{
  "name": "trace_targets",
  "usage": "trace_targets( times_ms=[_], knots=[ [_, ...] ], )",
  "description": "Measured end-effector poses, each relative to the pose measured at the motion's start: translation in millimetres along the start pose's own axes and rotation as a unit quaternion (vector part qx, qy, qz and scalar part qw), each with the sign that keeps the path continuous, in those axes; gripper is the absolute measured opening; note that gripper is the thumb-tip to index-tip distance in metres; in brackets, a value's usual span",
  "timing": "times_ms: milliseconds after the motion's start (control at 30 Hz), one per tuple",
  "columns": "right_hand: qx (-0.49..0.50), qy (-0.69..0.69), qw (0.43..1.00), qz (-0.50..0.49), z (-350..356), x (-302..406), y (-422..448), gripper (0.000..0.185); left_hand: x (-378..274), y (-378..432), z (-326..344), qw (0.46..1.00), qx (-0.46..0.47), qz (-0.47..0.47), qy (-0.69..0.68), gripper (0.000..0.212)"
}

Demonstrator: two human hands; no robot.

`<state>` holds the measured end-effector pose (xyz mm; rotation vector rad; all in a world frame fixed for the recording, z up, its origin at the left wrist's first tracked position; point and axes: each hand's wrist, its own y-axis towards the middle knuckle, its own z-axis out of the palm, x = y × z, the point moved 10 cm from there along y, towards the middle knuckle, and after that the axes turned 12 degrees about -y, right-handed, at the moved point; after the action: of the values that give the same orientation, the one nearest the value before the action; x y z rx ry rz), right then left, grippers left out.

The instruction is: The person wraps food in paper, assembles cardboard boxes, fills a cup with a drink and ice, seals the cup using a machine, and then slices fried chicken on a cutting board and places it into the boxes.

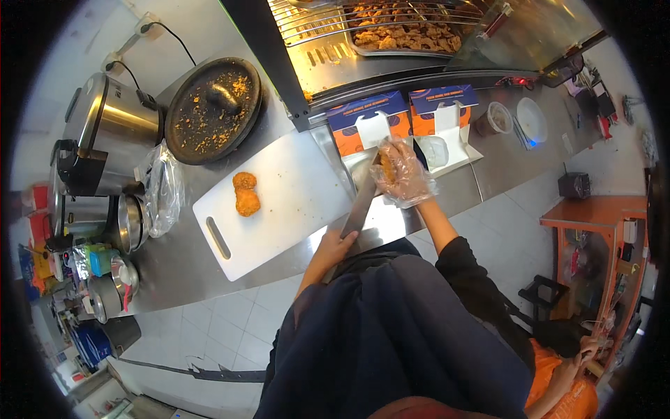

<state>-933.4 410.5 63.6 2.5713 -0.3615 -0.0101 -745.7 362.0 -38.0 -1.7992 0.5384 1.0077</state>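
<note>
My bare left hand (335, 247) grips a broad-bladed knife (360, 208), which slants up toward the food boxes. My right hand (403, 175), in a clear plastic glove, holds a piece of breaded fried food (386, 166) against the upper end of the blade. Both are over the left takeaway box (348, 141), whose inside is mostly hidden by hand and knife. Beside it stands the right takeaway box (469, 152), lid raised, with a white plastic-wrapped portion (434, 152) inside. Two browned fried pieces (246, 194) touch each other on the white cutting board (293, 183).
Behind the boxes is a lit warming cabinet (366, 70) with a tray of fried food (408, 39). A crumb-strewn stone mortar (209, 125) with pestle stands near metal cookers (125, 118). A lidded cup (494, 119) is to the right. Another person's arm (557, 385) shows lower right.
</note>
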Motion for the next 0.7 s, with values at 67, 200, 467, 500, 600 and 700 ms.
trace_targets(
  times_ms=[67, 200, 467, 500, 600, 700],
  knots=[
    [0.176, -0.028, 0.983, 0.044, 41.8, -27.1, -15.7, 0.056, 12.9, -12.5, -19.5, 0.999, -0.008, -0.033, -0.002, 0.039],
    [0.266, -0.121, 0.951, 0.104, 65.0, -37.2, -27.4, 0.047, 55.6, -52.6, -72.8, 0.977, -0.026, -0.125, -0.170, 0.030],
    [0.237, -0.019, 0.964, -0.120, 32.4, 138.9, 81.3, 0.036, 105.4, -153.7, -148.3, 0.872, -0.288, -0.115, -0.378, 0.033],
    [0.148, -0.001, 0.969, -0.196, 39.9, 170.2, 86.8, 0.031, 111.4, -160.8, -153.5, 0.862, -0.313, -0.108, -0.385, 0.034],
    [0.103, 0.016, 0.952, -0.288, 82.0, 252.1, 116.2, 0.029, 127.2, -172.0, -159.2, 0.842, -0.320, -0.108, -0.420, 0.037],
    [0.184, 0.026, 0.888, -0.421, 126.5, 313.9, 136.6, 0.029, 134.7, -183.0, -171.1, 0.848, -0.317, -0.101, -0.411, 0.037]
  ],
)
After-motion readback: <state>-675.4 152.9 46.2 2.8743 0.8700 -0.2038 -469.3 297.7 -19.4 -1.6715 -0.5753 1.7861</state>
